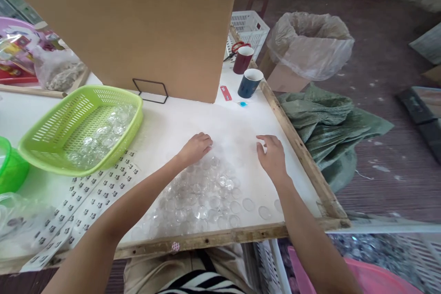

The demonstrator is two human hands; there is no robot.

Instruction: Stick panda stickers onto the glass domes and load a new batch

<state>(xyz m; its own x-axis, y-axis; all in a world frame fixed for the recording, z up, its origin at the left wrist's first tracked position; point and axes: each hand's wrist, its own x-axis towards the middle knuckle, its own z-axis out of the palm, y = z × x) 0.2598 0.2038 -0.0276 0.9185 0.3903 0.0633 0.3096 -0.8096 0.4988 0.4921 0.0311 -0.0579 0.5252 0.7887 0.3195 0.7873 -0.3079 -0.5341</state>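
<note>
Many clear, round, flat-looking discs (203, 200) lie in a loose pile on the white tabletop in front of me. My left hand (197, 149) is at the pile's far edge, its fingers curled down and close together. What is under or in those fingers, if anything, is too hidden to make out. To the right of the pile, my right hand (273, 156) hovers over or rests on the white surface, thumb and forefinger apart with nothing visible between them. A few single discs (264, 212) lie near my right forearm.
A green basket (138, 124) on the left holds more clear pieces. Sheets of small printed marks (103, 190) lie beside it. A large cardboard panel (155, 32) stands behind. Two mugs, one blue (248, 86) and one maroon (242, 62), stand by the wooden rim (296, 140).
</note>
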